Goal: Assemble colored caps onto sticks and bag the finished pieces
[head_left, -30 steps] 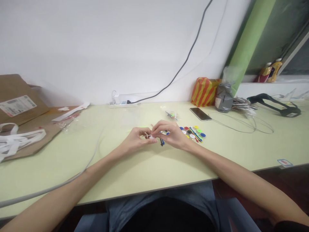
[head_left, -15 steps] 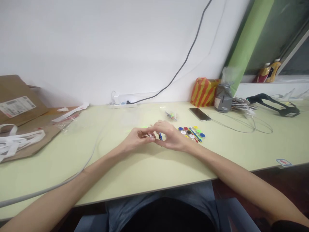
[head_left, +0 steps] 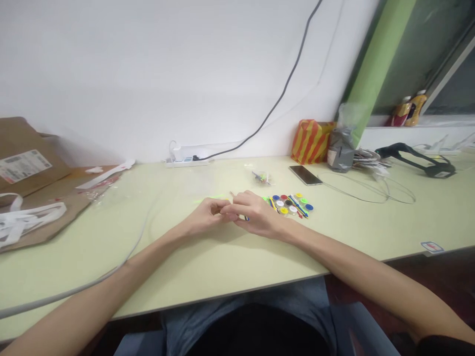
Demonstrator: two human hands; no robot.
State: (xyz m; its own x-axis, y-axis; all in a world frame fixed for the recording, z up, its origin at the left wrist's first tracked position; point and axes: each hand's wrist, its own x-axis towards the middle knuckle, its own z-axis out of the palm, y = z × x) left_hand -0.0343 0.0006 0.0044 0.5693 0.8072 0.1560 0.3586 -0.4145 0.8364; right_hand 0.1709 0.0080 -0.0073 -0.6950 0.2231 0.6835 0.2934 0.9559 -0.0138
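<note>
My left hand (head_left: 208,216) and my right hand (head_left: 256,215) meet over the pale green table (head_left: 166,257), their fingertips touching. A thin stick (head_left: 232,195) pokes out above my right fingers, and a dark blue tip (head_left: 247,218) shows below them. Whatever they hold is mostly hidden. A neon green strip (head_left: 210,199) lies just beyond my left hand. To the right of my right hand sit several coloured round discs and sticks (head_left: 288,204).
A small clear bag of parts (head_left: 261,177) lies behind my hands, near a phone (head_left: 305,175) and a coil of thin wire (head_left: 367,194). A grey cable (head_left: 111,264) crosses the table under my left forearm. Brown cardboard (head_left: 22,158) sits far left.
My hands have closed up, now hiding the small white piece seen earlier between them. The view has shifted slightly, moving the table items left in the picture.
</note>
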